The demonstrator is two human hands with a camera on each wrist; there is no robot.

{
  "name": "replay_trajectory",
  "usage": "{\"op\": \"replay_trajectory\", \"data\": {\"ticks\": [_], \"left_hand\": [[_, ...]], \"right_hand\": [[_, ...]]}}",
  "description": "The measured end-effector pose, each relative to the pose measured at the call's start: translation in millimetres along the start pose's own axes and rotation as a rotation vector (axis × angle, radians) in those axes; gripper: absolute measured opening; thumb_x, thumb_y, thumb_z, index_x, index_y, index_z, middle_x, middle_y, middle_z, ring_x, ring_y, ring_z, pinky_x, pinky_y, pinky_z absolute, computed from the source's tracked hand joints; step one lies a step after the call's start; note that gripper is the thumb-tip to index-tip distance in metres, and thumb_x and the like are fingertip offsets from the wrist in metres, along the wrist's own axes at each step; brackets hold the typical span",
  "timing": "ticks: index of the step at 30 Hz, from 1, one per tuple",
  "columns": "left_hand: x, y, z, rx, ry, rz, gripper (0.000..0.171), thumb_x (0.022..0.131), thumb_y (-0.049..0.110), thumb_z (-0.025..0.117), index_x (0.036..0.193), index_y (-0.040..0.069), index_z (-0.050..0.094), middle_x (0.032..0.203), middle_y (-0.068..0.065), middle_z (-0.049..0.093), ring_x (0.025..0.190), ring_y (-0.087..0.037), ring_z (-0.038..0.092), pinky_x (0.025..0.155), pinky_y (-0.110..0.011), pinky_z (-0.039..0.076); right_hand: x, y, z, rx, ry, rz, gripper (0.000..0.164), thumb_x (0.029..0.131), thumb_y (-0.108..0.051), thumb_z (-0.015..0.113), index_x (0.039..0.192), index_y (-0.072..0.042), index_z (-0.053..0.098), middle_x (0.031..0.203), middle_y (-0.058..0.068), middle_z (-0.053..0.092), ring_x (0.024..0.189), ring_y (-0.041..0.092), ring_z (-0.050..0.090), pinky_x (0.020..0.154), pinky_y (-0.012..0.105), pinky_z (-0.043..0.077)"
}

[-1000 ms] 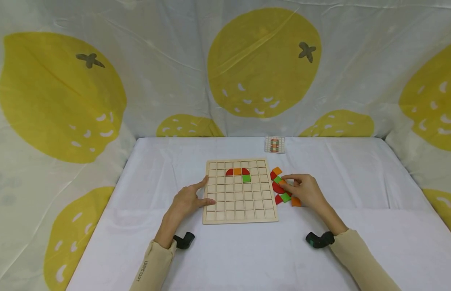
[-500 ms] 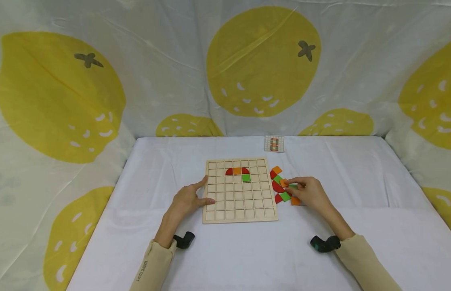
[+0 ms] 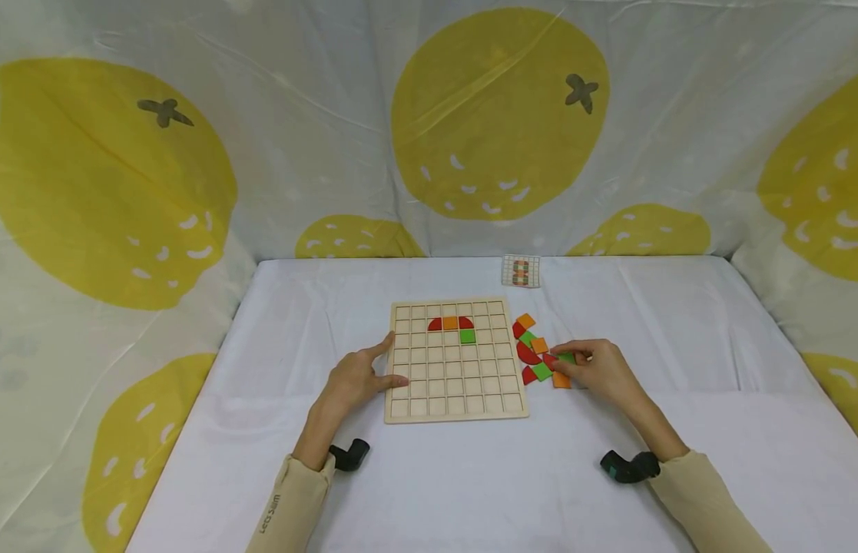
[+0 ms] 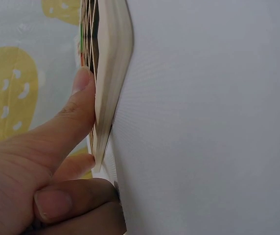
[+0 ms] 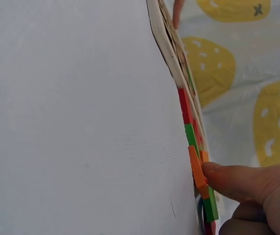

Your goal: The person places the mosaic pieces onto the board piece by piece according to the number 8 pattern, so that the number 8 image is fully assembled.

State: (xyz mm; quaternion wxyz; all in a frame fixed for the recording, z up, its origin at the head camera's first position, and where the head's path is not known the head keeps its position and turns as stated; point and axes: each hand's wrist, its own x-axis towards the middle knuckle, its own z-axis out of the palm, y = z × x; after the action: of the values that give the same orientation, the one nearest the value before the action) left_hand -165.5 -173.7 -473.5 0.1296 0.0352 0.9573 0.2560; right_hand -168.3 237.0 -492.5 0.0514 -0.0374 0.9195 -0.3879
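Note:
A wooden grid board (image 3: 435, 399) lies flat on the white-covered table. Two red rounded pieces flank an orange square (image 3: 450, 323) in its upper rows, and a green square (image 3: 467, 336) sits just below. At the board's left edge rests my left hand (image 3: 354, 379), its thumb over the rim and its index finger along the side. My right hand (image 3: 597, 370) is at the loose pieces right of the board. Its thumb and index finger, apart at the tips, touch or hover by a red piece (image 3: 549, 361); contact is unclear. In the right wrist view the thumb is beside an orange square (image 5: 198, 171).
Several loose red, green and orange pieces lie close together, including a red half-round (image 3: 528, 354), an orange square (image 3: 525, 321) and a green square (image 3: 542, 372). A small pattern card (image 3: 521, 271) lies near the table's back edge. Lemon-print cloth (image 3: 501, 115) hangs behind.
My right hand has moved right and slightly toward me across the loose pieces, uncovering an orange square and a red piece. My left hand stays at the board's edge; the pieces on the board are unchanged.

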Motion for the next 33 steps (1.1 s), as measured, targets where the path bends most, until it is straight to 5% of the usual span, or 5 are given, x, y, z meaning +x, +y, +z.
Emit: {"op": "replay_trajectory", "data": {"ticks": [23, 33], "left_hand": [[-0.4, -0.2, -2.7, -0.016, -0.017, -0.022, 0.098, 0.083, 0.046, 0.084, 0.162, 0.019, 0.034, 0.075, -0.008, 0.062, 0.072, -0.018, 0.051, 0.067, -0.03, 0.041], [-0.1, 0.0, -0.8, -0.014, -0.017, -0.026, 0.097, 0.083, 0.046, 0.084, 0.162, 0.02, 0.034, 0.078, -0.008, 0.063, 0.078, -0.018, 0.053, 0.074, -0.033, 0.044]], "right_hand": [[1.3, -3.1, 0.6, -0.027, -0.001, -0.016, 0.025, 0.085, -0.017, 0.086, 0.108, -0.006, 0.081, 0.061, -0.002, 0.037, 0.062, 0.018, 0.039, 0.053, 0.025, 0.026], [1.4, 4.2, 1.6, -0.033, 0.033, -0.021, 0.028, 0.087, -0.016, 0.084, 0.114, -0.007, 0.079, 0.062, -0.001, 0.039, 0.061, 0.016, 0.039, 0.052, 0.025, 0.027]]}}
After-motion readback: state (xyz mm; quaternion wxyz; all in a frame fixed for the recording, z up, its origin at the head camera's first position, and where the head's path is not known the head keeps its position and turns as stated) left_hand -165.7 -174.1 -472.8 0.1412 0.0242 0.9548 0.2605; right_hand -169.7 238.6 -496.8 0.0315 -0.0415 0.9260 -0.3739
